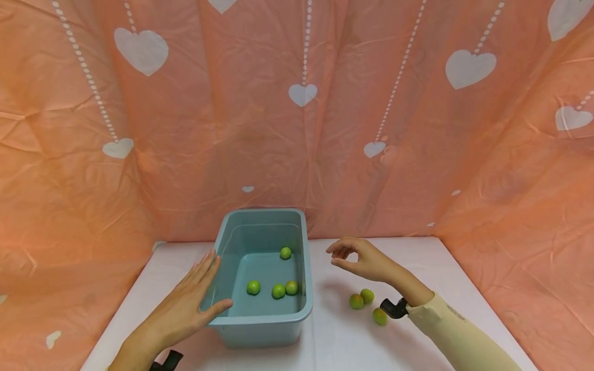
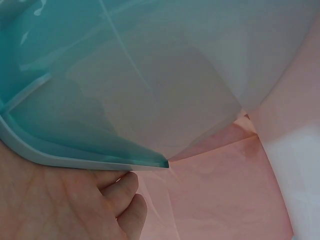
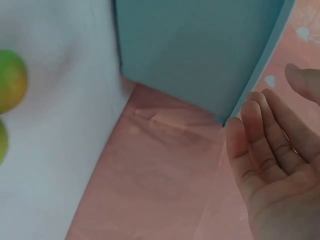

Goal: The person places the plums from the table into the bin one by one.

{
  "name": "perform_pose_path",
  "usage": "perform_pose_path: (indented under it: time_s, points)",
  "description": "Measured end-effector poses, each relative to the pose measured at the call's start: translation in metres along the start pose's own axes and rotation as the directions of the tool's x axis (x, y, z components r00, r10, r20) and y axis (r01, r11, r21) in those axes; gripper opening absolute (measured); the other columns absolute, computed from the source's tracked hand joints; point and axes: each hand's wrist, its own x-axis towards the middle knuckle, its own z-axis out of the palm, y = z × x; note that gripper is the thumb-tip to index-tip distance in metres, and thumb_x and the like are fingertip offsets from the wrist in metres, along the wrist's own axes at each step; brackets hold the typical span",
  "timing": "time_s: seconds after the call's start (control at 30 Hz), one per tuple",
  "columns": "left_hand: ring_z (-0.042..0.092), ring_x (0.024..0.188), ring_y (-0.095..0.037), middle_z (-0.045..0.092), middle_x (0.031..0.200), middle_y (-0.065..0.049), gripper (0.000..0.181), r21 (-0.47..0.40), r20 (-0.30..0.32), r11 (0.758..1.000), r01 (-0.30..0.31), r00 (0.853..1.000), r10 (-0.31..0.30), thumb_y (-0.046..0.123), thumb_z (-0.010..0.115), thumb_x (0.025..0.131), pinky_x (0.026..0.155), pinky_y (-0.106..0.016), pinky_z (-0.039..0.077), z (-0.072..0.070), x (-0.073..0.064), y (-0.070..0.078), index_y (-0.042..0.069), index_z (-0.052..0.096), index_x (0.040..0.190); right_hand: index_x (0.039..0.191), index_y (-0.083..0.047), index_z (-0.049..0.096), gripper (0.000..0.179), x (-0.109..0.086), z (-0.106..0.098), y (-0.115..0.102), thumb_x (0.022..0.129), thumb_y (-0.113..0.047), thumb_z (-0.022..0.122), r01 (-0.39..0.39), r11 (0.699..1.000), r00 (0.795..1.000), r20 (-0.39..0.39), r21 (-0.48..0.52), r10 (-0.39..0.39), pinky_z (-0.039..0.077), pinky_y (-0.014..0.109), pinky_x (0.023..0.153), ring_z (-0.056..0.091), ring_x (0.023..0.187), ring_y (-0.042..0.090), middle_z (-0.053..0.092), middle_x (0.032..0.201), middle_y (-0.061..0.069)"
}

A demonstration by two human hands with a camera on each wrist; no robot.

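A blue-grey plastic bin (image 1: pixel 260 320) stands on the white table, with several small round green fruits (image 1: pixel 278 291) on its floor. My left hand (image 1: pixel 185 301) lies along the bin's left rim, fingers straight and thumb reaching over the near corner. In the left wrist view its palm (image 2: pixel 55 200) is right against the rim. To the right of the bin, my right hand (image 1: pixel 364 260) hovers above the table with loosely bent fingers and nothing in them. Below it lie three green fruits (image 1: pixel 356 301) with an orange blush, one partly behind the wrist camera.
An orange-pink cloth (image 1: pixel 260 129) with white hearts hangs behind the table and along both sides. The bin's far end stands close to the back cloth. White tabletop (image 1: pixel 445 273) extends to the right of the right arm.
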Motion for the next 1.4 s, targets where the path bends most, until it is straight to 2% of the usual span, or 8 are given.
perform_pose_path:
  time_s: [0.17, 0.37, 0.5, 0.6, 0.8, 1.07, 1.27, 1.4]
  points:
    - [0.013, 0.165, -0.040, 0.013, 0.179, -0.016, 0.099, -0.005, 0.000, 1.000, -0.005, 1.000, 0.005, 0.060, 0.066, 0.102, 0.136, -0.041, 0.006, -0.002, 0.000, 0.000, 0.004, 0.023, 0.171, 0.117, -0.012, 0.077, 0.017, -0.016, 0.000, 0.009, 0.100, -0.015, 0.079, 0.002, 1.000, 0.999, -0.035, -0.023, -0.003, 0.061, 0.036, 0.089, 0.068, 0.093, 0.013, 0.075, 0.105, -0.002]
    - [0.014, 0.165, -0.040, 0.013, 0.179, -0.016, 0.099, -0.001, 0.002, 1.000, -0.007, 1.000, 0.007, 0.060, 0.066, 0.101, 0.134, -0.055, 0.016, -0.002, 0.000, 0.000, 0.004, 0.023, 0.171, 0.117, -0.013, 0.076, 0.017, -0.032, 0.000, 0.019, 0.101, -0.020, 0.079, -0.059, 0.996, 0.998, -0.036, -0.062, 0.057, 0.061, 0.036, 0.090, 0.066, 0.095, 0.011, 0.072, 0.105, -0.007]
    - [0.013, 0.165, -0.039, 0.013, 0.179, -0.016, 0.099, 0.001, 0.003, 1.000, -0.006, 1.000, 0.006, 0.061, 0.066, 0.102, 0.134, -0.055, 0.016, -0.002, 0.000, 0.000, 0.004, 0.023, 0.171, 0.116, -0.014, 0.075, 0.019, -0.041, 0.004, 0.029, 0.100, -0.020, 0.080, -0.085, 0.992, 0.996, -0.029, -0.095, 0.082, 0.060, 0.035, 0.088, 0.064, 0.094, 0.009, 0.072, 0.105, -0.005]
    - [0.012, 0.165, -0.038, 0.012, 0.180, -0.015, 0.100, -0.003, 0.008, 1.000, 0.002, 1.000, -0.002, 0.062, 0.066, 0.102, 0.134, -0.055, 0.016, -0.001, 0.001, 0.001, 0.004, 0.023, 0.171, 0.115, -0.013, 0.075, 0.020, -0.048, 0.009, 0.036, 0.098, -0.018, 0.082, -0.079, 0.990, 0.997, -0.015, -0.114, 0.078, 0.059, 0.034, 0.087, 0.064, 0.093, 0.012, 0.070, 0.105, -0.003]
    - [0.013, 0.165, -0.040, 0.013, 0.179, -0.016, 0.100, 0.004, 0.007, 1.000, -0.003, 1.000, 0.003, 0.061, 0.067, 0.101, 0.127, -0.067, 0.024, -0.002, 0.001, 0.001, 0.004, 0.023, 0.171, 0.114, -0.009, 0.073, 0.020, -0.061, 0.016, 0.047, 0.096, -0.009, 0.082, -0.061, 0.987, 0.998, 0.011, -0.146, 0.064, 0.058, 0.039, 0.088, 0.064, 0.097, 0.029, 0.068, 0.107, 0.000]
    - [0.015, 0.164, -0.041, 0.014, 0.179, -0.016, 0.100, 0.008, 0.010, 1.000, -0.002, 1.000, 0.002, 0.060, 0.068, 0.101, 0.126, -0.068, 0.025, -0.002, 0.001, 0.001, 0.004, 0.024, 0.171, 0.117, -0.007, 0.075, 0.030, -0.071, 0.023, 0.053, 0.094, -0.023, 0.085, -0.110, 0.946, 0.981, 0.119, -0.304, 0.153, 0.054, 0.048, 0.102, 0.060, 0.115, 0.023, 0.065, 0.116, -0.003]
    - [0.014, 0.164, -0.042, 0.013, 0.180, -0.015, 0.100, -0.001, 0.018, 1.000, 0.011, 1.000, -0.011, 0.061, 0.067, 0.101, 0.126, -0.069, 0.025, -0.002, 0.002, 0.001, 0.006, 0.023, 0.171, 0.115, -0.011, 0.077, 0.034, -0.077, 0.028, 0.055, 0.089, -0.029, 0.090, -0.107, 0.913, 0.981, 0.106, -0.393, 0.161, 0.052, 0.053, 0.100, 0.060, 0.112, 0.025, 0.064, 0.113, -0.005]
    - [0.015, 0.164, -0.042, 0.014, 0.179, -0.016, 0.100, 0.010, 0.009, 1.000, 0.004, 1.000, -0.004, 0.062, 0.066, 0.101, 0.124, -0.070, 0.026, -0.002, 0.001, 0.001, 0.005, 0.024, 0.171, 0.113, -0.012, 0.077, 0.035, -0.079, 0.028, 0.055, 0.087, -0.028, 0.092, -0.089, 0.908, 0.985, 0.101, -0.410, 0.142, 0.053, 0.052, 0.098, 0.060, 0.109, 0.022, 0.065, 0.111, -0.004]
